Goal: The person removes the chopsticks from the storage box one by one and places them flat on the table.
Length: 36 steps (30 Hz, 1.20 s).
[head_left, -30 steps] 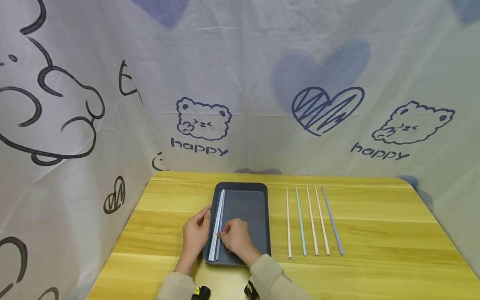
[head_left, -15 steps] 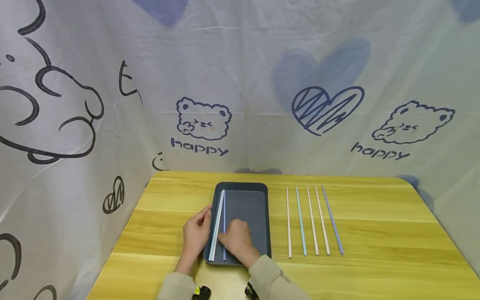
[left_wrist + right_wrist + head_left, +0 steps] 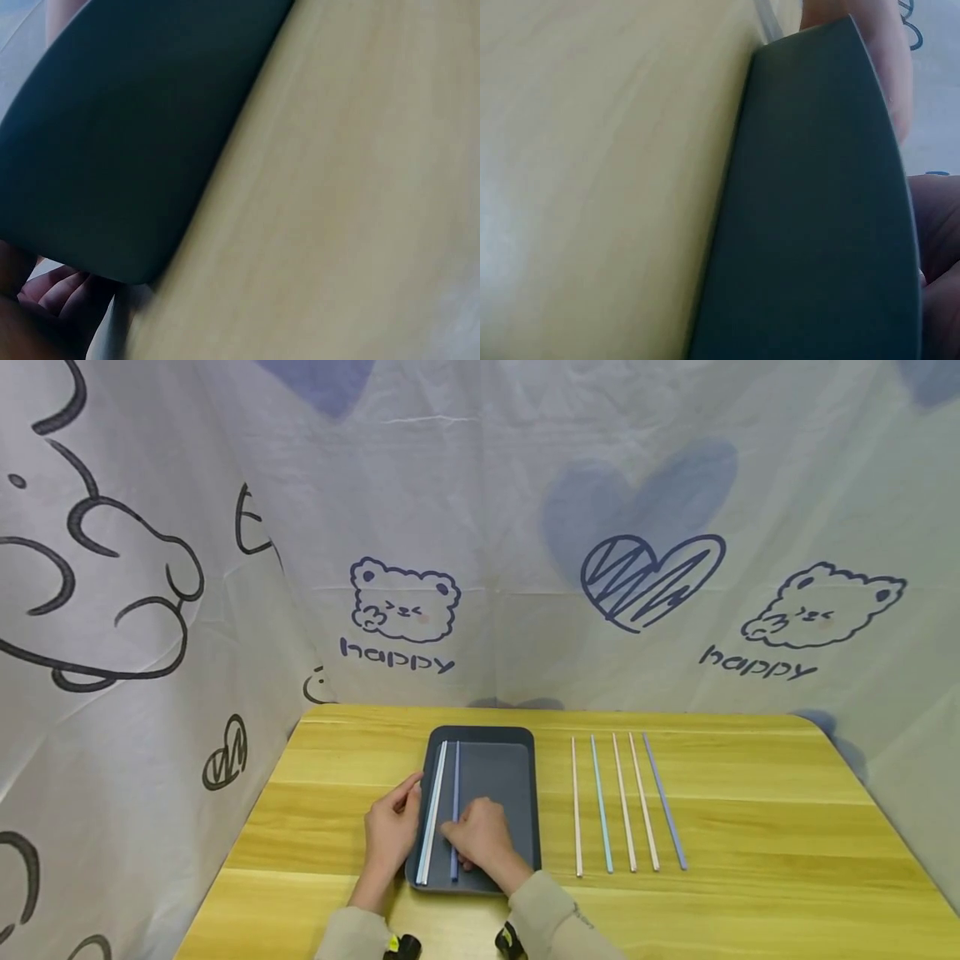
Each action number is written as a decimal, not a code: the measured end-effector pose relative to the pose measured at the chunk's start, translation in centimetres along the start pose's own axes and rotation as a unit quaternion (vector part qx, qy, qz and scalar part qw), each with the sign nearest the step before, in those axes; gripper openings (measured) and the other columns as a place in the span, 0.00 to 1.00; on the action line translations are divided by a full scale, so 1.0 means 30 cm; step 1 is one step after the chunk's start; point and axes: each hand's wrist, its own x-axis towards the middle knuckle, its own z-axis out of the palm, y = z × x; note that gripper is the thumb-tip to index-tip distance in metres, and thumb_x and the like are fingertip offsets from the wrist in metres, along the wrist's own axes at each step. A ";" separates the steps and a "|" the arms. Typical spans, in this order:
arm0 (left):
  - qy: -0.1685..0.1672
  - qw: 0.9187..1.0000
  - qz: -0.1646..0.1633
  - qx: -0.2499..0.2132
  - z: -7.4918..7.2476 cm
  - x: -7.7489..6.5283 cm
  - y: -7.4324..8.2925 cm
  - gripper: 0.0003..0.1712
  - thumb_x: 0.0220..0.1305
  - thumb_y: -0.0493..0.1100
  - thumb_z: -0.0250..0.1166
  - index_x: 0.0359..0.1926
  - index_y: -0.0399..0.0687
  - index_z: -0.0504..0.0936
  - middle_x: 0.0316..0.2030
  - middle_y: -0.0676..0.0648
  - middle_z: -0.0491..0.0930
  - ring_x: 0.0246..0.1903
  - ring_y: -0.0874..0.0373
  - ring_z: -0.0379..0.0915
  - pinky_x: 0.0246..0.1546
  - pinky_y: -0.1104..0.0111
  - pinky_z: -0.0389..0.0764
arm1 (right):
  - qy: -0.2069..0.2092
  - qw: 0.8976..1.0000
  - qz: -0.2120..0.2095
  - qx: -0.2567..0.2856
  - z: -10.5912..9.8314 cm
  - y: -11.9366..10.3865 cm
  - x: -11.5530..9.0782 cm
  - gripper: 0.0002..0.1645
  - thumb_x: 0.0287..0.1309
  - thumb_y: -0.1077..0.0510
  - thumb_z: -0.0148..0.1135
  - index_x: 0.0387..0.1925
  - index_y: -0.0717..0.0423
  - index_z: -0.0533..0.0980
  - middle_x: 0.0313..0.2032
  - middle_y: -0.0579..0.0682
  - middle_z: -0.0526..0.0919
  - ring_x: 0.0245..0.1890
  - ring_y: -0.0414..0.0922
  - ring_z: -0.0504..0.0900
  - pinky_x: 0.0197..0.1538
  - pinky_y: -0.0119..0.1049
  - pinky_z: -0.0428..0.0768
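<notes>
A dark grey tray [image 3: 495, 760] lies on the table. Inside, a pale chopstick pair [image 3: 432, 814], white and light blue, runs along its left side. To the right of this pair, a purple chopstick [image 3: 456, 777] lies nearly straight, pinched near its lower half by my right hand [image 3: 483, 839]. My left hand [image 3: 392, 831] holds the tray's left rim; its curled fingers [image 3: 64, 296] show beyond the tray's wall in the left wrist view. The right wrist view shows mostly the tray's outer wall [image 3: 810, 202], which hides most of the right hand.
Right of the tray, several chopsticks lie spaced apart on the wooden table [image 3: 780, 810]: a pinkish one [image 3: 577, 810], a light blue one [image 3: 602, 806], two more pale ones and a purple one [image 3: 664, 802]. A printed cloth [image 3: 510, 527] hangs behind.
My right hand has moved the purple chopstick rightward, away from the pale pair, leaving a gap between them. The left hand stays at the tray's rim.
</notes>
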 end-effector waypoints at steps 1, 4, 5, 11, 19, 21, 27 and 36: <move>0.000 1.000 -0.001 0.000 -0.001 0.000 0.001 0.15 0.75 0.41 0.65 0.57 0.53 0.90 0.46 0.42 0.92 0.39 0.54 0.88 0.32 0.75 0.80 | -0.002 1.000 0.002 0.004 -0.004 0.002 0.000 0.27 0.53 0.61 0.66 0.04 0.48 0.66 0.02 0.40 0.67 0.01 0.35 0.67 0.08 0.32 0.70; 0.000 1.000 -0.001 -0.001 -0.002 -0.001 0.003 0.15 0.74 0.40 0.66 0.57 0.54 0.90 0.45 0.42 0.92 0.38 0.56 0.88 0.31 0.76 0.79 | -0.002 1.000 0.005 0.011 -0.013 0.009 0.000 0.26 0.52 0.61 0.65 0.04 0.48 0.67 0.02 0.40 0.67 0.01 0.35 0.68 0.09 0.33 0.71; -0.001 1.000 -0.001 0.000 -0.002 -0.002 0.004 0.15 0.74 0.40 0.65 0.57 0.54 0.90 0.45 0.42 0.92 0.38 0.56 0.88 0.31 0.76 0.79 | -0.001 1.000 0.007 0.014 -0.017 0.010 -0.001 0.26 0.52 0.61 0.65 0.04 0.48 0.67 0.02 0.40 0.67 0.01 0.35 0.69 0.09 0.33 0.71; -0.001 1.000 -0.002 0.005 0.000 -0.005 -0.002 0.15 0.75 0.41 0.66 0.57 0.55 0.90 0.45 0.43 0.92 0.40 0.54 0.88 0.34 0.75 0.80 | -0.004 0.999 0.017 0.026 -0.044 -0.001 -0.012 0.22 0.52 0.62 0.67 0.07 0.50 0.71 0.03 0.41 0.68 0.03 0.35 0.71 0.10 0.32 0.72; 0.001 1.000 0.001 0.010 -0.002 -0.005 0.008 0.15 0.75 0.41 0.66 0.57 0.53 0.90 0.46 0.42 0.91 0.40 0.52 0.88 0.35 0.75 0.80 | 0.000 0.999 0.014 0.038 -0.090 -0.011 -0.021 0.13 0.52 0.60 0.70 0.17 0.55 0.77 0.07 0.43 0.74 0.05 0.36 0.74 0.12 0.30 0.73; 0.001 1.000 0.002 0.010 -0.003 -0.005 0.012 0.15 0.75 0.41 0.66 0.57 0.53 0.90 0.46 0.41 0.91 0.40 0.52 0.88 0.35 0.75 0.80 | 0.002 0.999 0.019 0.044 -0.101 -0.008 -0.019 0.11 0.52 0.60 0.70 0.19 0.56 0.78 0.08 0.44 0.75 0.05 0.36 0.75 0.13 0.31 0.75; 0.000 1.000 0.005 0.010 -0.004 -0.003 0.012 0.15 0.75 0.41 0.66 0.58 0.53 0.90 0.47 0.41 0.91 0.41 0.50 0.89 0.35 0.74 0.81 | -0.002 0.997 0.033 0.072 -0.133 0.010 -0.009 0.07 0.52 0.63 0.70 0.30 0.61 0.79 0.14 0.48 0.78 0.07 0.36 0.76 0.18 0.38 0.82; -0.003 1.000 -0.004 0.007 -0.002 -0.005 0.010 0.15 0.75 0.42 0.66 0.58 0.54 0.90 0.49 0.41 0.91 0.45 0.48 0.89 0.38 0.73 0.82 | 0.020 0.997 0.020 0.078 -0.188 0.029 -0.003 0.07 0.57 0.60 0.65 0.35 0.60 0.78 0.14 0.46 0.77 0.07 0.37 0.74 0.18 0.39 0.82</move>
